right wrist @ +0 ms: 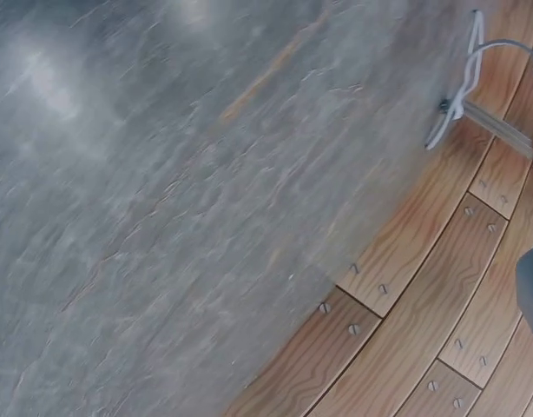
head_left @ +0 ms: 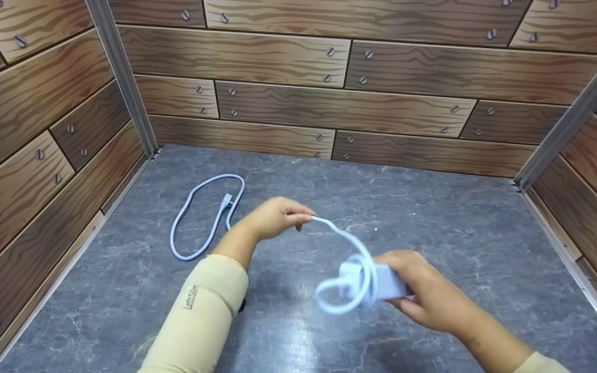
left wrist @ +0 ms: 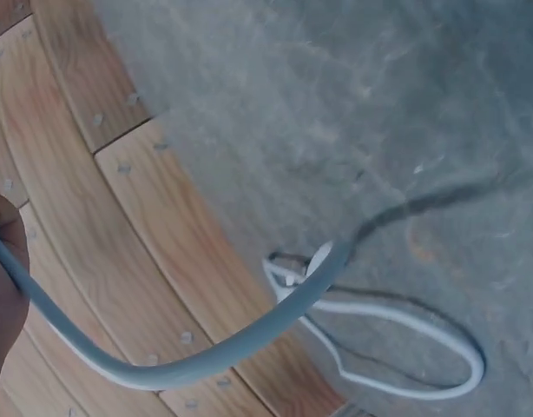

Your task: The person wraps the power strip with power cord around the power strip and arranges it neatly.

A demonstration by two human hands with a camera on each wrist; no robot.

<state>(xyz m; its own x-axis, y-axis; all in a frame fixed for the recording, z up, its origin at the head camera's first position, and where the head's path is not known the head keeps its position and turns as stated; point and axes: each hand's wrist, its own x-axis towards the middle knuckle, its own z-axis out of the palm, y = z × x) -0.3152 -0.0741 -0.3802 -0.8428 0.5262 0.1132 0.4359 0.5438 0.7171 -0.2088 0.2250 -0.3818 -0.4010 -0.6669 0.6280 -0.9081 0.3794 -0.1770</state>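
Observation:
My right hand (head_left: 428, 290) grips a pale charger block (head_left: 392, 282) from its right side, above the surface. Turns of a pale charging cable (head_left: 353, 241) go round the block, with one loose loop hanging at its left; motion blurs this part. Up and to the left, my left hand (head_left: 272, 217) pinches the cable between thumb and fingertips. In the left wrist view the same cable (left wrist: 197, 360) runs out in a curve from the hand (left wrist: 4, 295). Only a corner of the block (right wrist: 531, 291) shows in the right wrist view.
The cable's far length (head_left: 174, 228) lies in a long loop on the grey marbled surface (head_left: 298, 331), left of my left forearm, with a connector (head_left: 227, 201) at its end. Wood-patterned walls (head_left: 278, 57) stand at the back and both sides, with metal corner strips.

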